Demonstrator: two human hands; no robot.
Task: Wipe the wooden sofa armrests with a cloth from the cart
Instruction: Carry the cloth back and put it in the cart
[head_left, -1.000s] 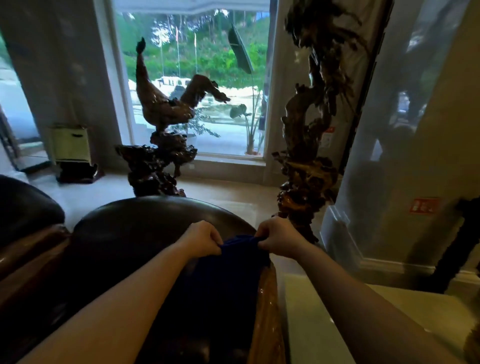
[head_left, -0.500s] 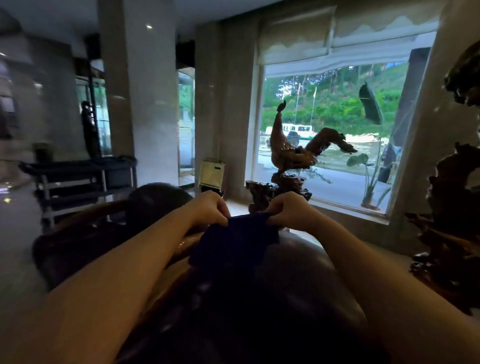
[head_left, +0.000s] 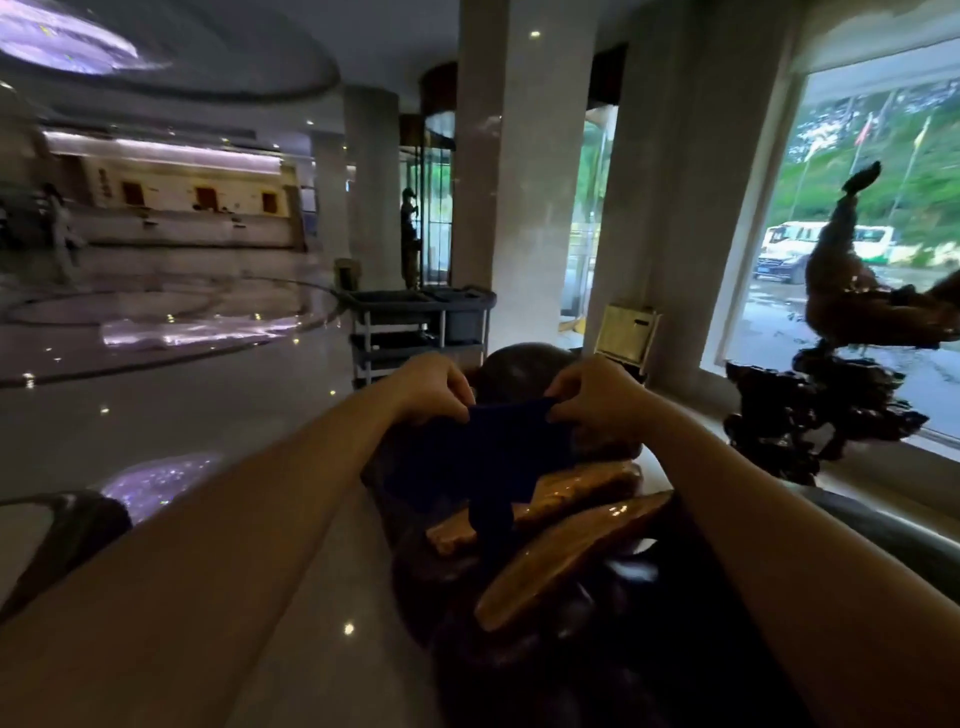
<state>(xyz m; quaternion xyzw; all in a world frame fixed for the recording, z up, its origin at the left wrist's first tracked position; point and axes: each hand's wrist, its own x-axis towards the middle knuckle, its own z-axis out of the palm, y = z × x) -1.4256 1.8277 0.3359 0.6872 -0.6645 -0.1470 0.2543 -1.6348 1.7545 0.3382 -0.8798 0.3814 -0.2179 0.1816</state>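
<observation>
two bare hands meet in the middle of the head view, each pinching one top corner of a dark blue cloth (head_left: 483, 457). the left hand (head_left: 434, 384) has its fingers curled shut on the cloth's left corner, and the right hand (head_left: 592, 395) is closed the same way on the right corner, so the fabric hangs stretched between them with a narrow tail drooping lower. below the cloth lie the glossy brown wooden sofa armrests (head_left: 566, 551), two polished slabs side by side; whether the tail touches the wood cannot be told. a rounded dark leather cushion (head_left: 524, 369) rises just behind the hands. further back, beside a pale stone column (head_left: 519, 171), stands a grey tiered service cart (head_left: 415, 327). at the right, a dark gnarled root-wood sculpture (head_left: 852, 332) sits in front of a large window (head_left: 883, 156). shiny marble floor (head_left: 171, 395) spreads away to the left.
</observation>
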